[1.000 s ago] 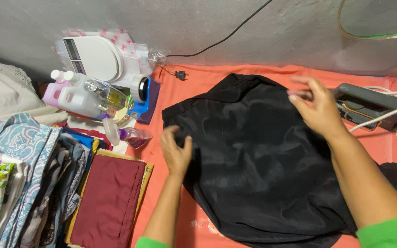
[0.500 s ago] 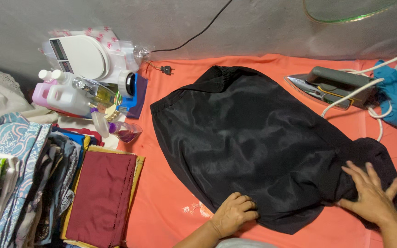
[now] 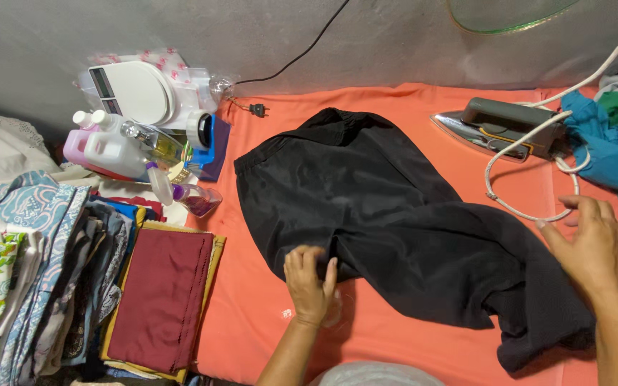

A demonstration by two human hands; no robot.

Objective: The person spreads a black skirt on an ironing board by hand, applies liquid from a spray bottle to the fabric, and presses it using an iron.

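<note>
Folded cloths point(image 3: 159, 300) are stacked at your left. Your left hand point(image 3: 310, 282) lies fingers-down, pinning the black garment's point(image 3: 395, 229) near edge on the orange sheet point(image 3: 252, 314). Your right hand point(image 3: 589, 246) hovers open, empty, over its right end, near the iron point(image 3: 498, 125).

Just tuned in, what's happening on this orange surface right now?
A person is laying out a black garment on the orange cloth surface. The left hand presses on its lower edge; the right hand hovers open over its right end. An iron rests on the cloth to the upper right, its white cord looping beside the garment. Folded fabrics are stacked at left.
</note>
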